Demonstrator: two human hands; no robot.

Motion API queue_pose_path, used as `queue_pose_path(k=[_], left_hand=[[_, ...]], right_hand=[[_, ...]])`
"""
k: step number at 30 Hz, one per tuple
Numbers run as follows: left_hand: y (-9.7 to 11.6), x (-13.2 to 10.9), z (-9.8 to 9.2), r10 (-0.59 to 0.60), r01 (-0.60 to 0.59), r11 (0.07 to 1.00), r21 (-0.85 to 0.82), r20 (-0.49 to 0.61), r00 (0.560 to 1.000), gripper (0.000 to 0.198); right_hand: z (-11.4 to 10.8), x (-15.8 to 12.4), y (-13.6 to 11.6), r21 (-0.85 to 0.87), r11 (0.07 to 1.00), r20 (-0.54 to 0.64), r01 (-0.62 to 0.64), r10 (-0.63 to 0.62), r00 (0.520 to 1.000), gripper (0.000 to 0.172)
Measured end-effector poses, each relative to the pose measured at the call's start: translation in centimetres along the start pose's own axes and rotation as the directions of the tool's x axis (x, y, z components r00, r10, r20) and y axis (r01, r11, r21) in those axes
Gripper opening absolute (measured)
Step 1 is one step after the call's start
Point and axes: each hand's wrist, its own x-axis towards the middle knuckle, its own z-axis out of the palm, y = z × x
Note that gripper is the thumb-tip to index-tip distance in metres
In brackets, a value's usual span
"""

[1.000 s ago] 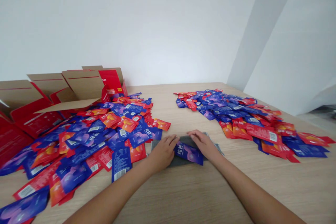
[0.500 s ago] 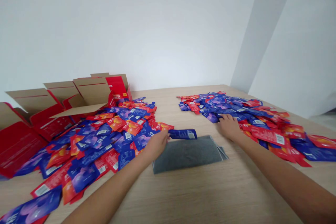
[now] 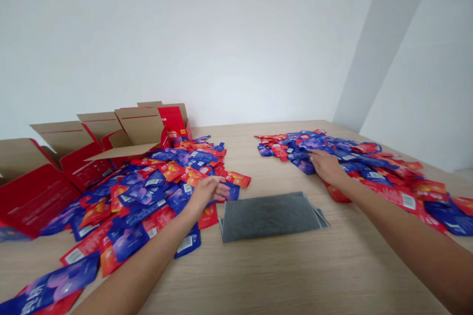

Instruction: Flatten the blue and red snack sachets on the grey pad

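Note:
My left hand (image 3: 209,192) hovers over the left-hand pile of flat pouches (image 3: 148,197), fingers apart and nothing held. Just beyond its fingertips lie a blue pouch (image 3: 232,192) and an orange-red one (image 3: 238,178). At the right-hand pile (image 3: 343,150), my right hand (image 3: 327,167) has its fingers drawn together at the edge of a dark blue pouch (image 3: 302,165); the thumb side is partly hidden. Between the hands, a folded grey cloth (image 3: 271,217) lies flat on the table.
Open red cardboard boxes (image 3: 74,170) with raised brown flaps stand in a row at the left, behind the pile. A pale wood-look table (image 3: 281,275) carries everything. Beyond it is a white wall (image 3: 236,49).
My left hand has let go of the blue pouch it held over the cloth and moved left, opening. My right hand has shifted slightly farther onto the right pile. The view has turned slightly left.

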Motion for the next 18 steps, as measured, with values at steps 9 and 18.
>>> queue_pose_path(k=[9, 18], left_hand=[[-5.8, -1.9, 6.0, 0.128, -0.164, 0.95, 0.265, 0.149, 0.981, 0.022], [-6.5, -3.1, 5.9, 0.332, -0.376, 0.798, 0.472, 0.178, 0.927, 0.025]], right_hand=[[-4.1, -9.1, -9.4, 0.591, 0.636, -0.073, 0.496, -0.57, 0.818, 0.04], [-2.8, -10.0, -15.0, 0.538, 0.78, -0.043, 0.319, -0.353, 0.935, 0.041]])
